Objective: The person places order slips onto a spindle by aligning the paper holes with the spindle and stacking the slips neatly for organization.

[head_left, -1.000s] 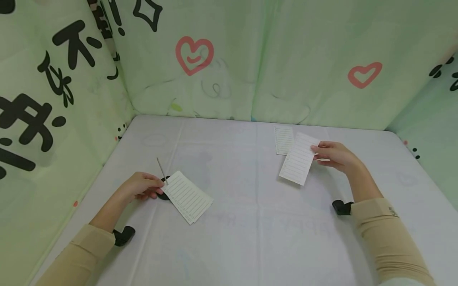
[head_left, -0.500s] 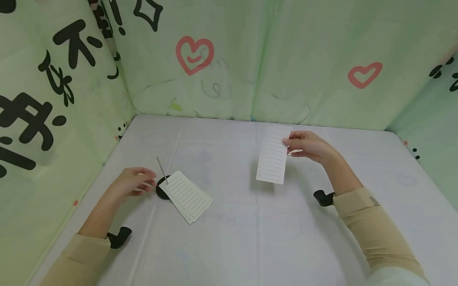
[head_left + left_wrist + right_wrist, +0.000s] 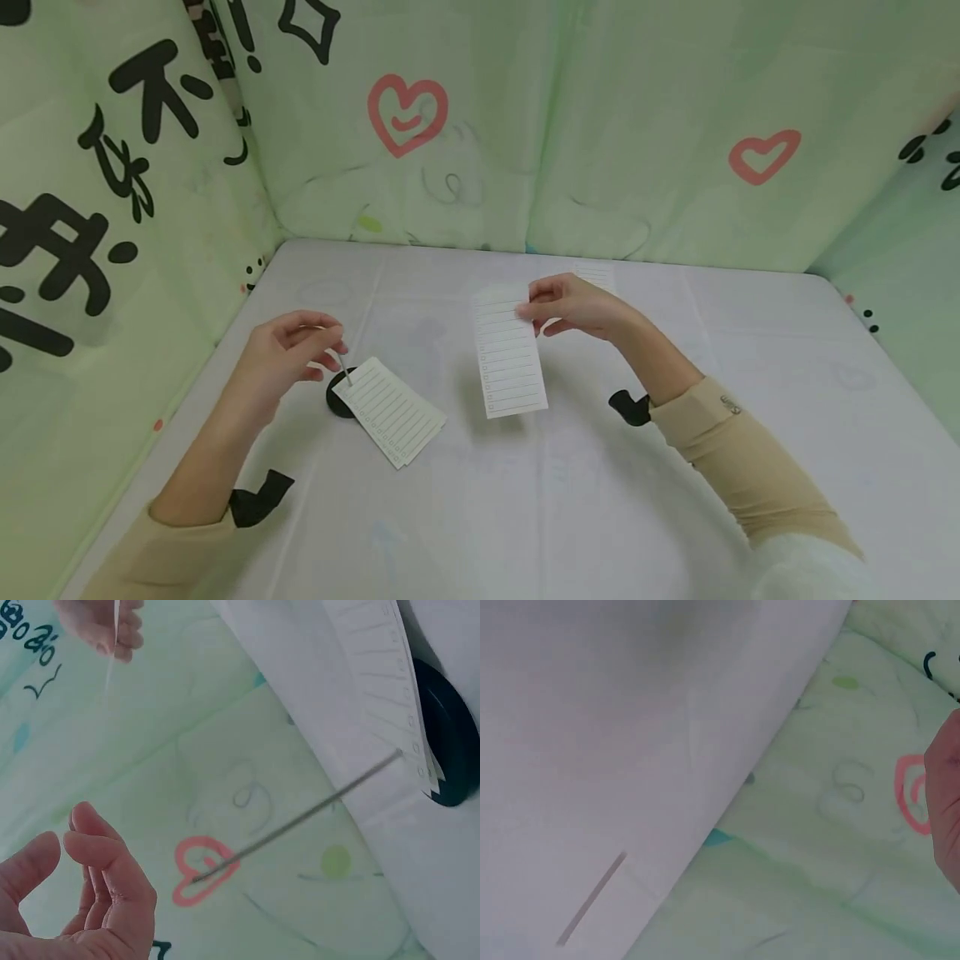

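A bill spindle with a black round base (image 3: 337,402) stands left of centre. Several lined paper slips (image 3: 393,412) are pierced by its thin metal rod (image 3: 300,817) and lie low against the base. My left hand (image 3: 288,354) hovers beside the rod, its fingers loosely bent. In the left wrist view a gap shows between its thumb and fingertips, and the rod is apart from them. My right hand (image 3: 573,307) pinches the right edge of another lined slip (image 3: 512,362) with checkboxes, held above the table right of the spindle.
Another lined slip (image 3: 597,275) lies at the back of the white table (image 3: 637,517), partly hidden behind my right hand. Green curtains (image 3: 480,125) rise at the back and sides. A short brown strip (image 3: 592,900) shows in the right wrist view; its kind is unclear.
My right hand has carried its slip leftward from the back right, towards the spindle. My left hand has let go of the slips' corner, drawn back, then risen beside the rod's tip.
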Available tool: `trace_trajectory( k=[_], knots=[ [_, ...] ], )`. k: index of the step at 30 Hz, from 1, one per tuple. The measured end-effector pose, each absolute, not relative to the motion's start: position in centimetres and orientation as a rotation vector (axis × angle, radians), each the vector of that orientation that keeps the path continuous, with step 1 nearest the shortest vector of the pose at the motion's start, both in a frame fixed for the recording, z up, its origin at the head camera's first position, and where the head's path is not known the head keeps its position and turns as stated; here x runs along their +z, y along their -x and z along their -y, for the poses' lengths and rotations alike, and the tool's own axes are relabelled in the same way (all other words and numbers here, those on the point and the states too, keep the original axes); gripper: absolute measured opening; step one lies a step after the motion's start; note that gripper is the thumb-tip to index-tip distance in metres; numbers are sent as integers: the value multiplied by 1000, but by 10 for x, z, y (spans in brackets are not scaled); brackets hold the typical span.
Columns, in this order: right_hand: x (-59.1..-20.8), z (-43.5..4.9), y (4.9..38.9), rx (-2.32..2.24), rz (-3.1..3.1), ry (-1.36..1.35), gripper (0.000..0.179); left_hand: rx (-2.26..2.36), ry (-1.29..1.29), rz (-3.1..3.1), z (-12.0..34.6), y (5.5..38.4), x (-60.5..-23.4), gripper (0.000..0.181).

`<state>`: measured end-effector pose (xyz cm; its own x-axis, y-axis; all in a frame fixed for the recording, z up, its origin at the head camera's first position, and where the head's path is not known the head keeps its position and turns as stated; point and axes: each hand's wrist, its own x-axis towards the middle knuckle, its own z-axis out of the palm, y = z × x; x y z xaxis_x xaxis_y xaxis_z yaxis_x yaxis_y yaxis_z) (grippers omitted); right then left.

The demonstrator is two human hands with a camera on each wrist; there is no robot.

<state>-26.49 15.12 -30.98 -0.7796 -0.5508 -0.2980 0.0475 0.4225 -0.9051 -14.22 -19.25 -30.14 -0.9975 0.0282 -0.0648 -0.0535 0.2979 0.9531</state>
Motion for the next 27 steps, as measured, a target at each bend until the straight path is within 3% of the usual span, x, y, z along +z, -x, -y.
trace_trajectory(
  k=[10,20,27],
  knots=[
    [-310,-114,255,-1307,-2001,508,13,1650,-66,-2429,156,157,-314,34],
    [-315,-93,243,-1199,-1956,599,11,1563,-131,-2411,140,165,-324,25],
    [-317,-87,239,-1165,-1950,609,9,1551,-143,-2402,136,162,-322,29]
  ],
)
